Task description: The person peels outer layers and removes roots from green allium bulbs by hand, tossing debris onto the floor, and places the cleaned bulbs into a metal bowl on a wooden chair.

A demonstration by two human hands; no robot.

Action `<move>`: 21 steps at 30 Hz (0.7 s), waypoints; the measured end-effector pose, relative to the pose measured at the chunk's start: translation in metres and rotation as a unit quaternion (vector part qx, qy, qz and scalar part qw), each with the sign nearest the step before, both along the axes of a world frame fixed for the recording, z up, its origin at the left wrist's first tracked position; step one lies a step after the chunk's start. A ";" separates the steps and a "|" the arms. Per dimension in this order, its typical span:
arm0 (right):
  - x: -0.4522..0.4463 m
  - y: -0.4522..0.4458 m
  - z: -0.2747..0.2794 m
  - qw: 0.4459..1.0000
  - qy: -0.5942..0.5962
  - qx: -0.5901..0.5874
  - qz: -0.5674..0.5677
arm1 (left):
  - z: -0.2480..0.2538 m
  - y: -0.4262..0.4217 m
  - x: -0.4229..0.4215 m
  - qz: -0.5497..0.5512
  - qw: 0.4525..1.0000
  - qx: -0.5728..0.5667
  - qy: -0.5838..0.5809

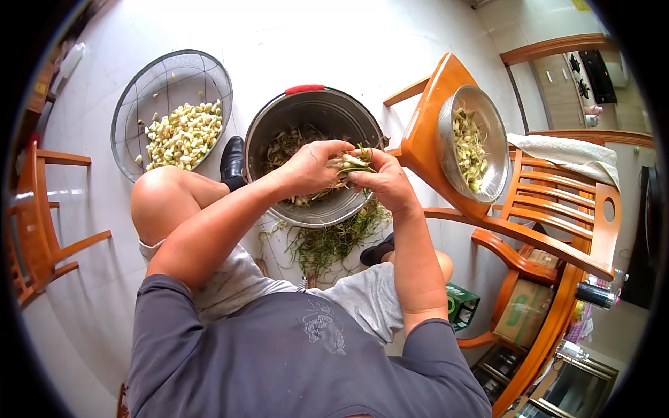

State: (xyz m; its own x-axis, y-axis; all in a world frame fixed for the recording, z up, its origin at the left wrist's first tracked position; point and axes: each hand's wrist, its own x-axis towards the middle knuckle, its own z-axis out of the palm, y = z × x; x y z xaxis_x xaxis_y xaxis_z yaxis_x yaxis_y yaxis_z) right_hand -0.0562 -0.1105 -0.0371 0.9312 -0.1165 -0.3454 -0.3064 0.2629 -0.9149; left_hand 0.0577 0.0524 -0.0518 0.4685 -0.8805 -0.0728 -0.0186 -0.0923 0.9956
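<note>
Over a metal bucket (348, 104) with a red grip on its handle, both my hands meet around a small bunch of white bulbs with green stems (354, 163). My left hand (313, 168) has its fingers closed on the left side of the bunch. From the right, my right hand (391, 184) pinches the stem side between thumb and fingers. Inside the bucket lie more unpeeled, brownish bulbs with dry stalks (286, 145). A pile of green leaf trimmings (327, 240) is on the floor between my feet.
At the left, a round mesh tray (132, 94) on the floor holds many trimmed pale bulbs (185, 132). A metal colander (496, 125) with more bulbs stands on a wooden chair (431, 104) at the right. Another wooden chair (43, 209) is far left. A green box (461, 306) sits by my right leg.
</note>
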 end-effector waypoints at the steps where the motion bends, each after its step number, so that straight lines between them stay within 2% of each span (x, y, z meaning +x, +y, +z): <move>1: 0.001 0.001 0.001 1.000 0.005 -0.019 -0.002 | -0.001 -0.001 0.002 0.000 1.000 0.031 -0.001; 3: 0.000 0.000 0.001 0.998 0.016 -0.055 -0.007 | 0.001 0.000 0.009 -0.001 0.996 0.093 -0.001; 4: -0.001 -0.001 0.000 0.999 0.015 -0.040 -0.030 | 0.003 0.000 0.010 0.014 0.997 0.080 0.000; 5: -0.003 -0.003 -0.002 0.998 0.014 -0.025 -0.053 | 0.007 0.001 0.013 0.003 0.989 0.118 0.086; 12: -0.005 -0.005 0.009 0.988 0.006 0.061 -0.143 | 0.004 0.004 0.020 0.005 0.961 0.057 0.271; 15: -0.007 -0.005 0.017 0.988 -0.022 0.084 -0.124 | 0.004 0.006 0.023 0.006 0.941 0.036 0.336; 18: -0.005 -0.002 0.008 0.982 0.010 -0.136 -0.132 | 0.003 0.008 0.024 0.024 0.924 -0.012 0.382; 21: -0.008 -0.003 0.011 0.987 -0.015 0.004 -0.163 | 0.003 0.009 0.025 0.030 0.926 -0.024 0.376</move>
